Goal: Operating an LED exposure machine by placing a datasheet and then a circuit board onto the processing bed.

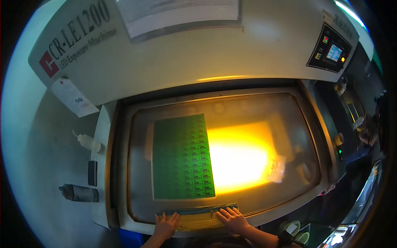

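My left hand [166, 226] lies on the front edge of the machine's glass-topped bed, fingers spread. To its right, my right hand [233, 220] rests the same way, its fingers also apart. Both touch a worn strip [198, 221], dark along the top and yellowish below, that runs along the front edge. Beyond them a green circuit board panel [182, 159] lies flat on the glass [231, 109]. Rows of small board patterns show along its right half. Bright yellow-white light shines through the glass to the right of the panel.
The exposure machine's pale hood [165, 58] spans the back, with a control panel [331, 49] at right. On the left ledge sit a squeeze bottle [87, 141], a dark flat case [92, 173] and a grey bottle [78, 193]. Round green items [290, 227] lie lower right.
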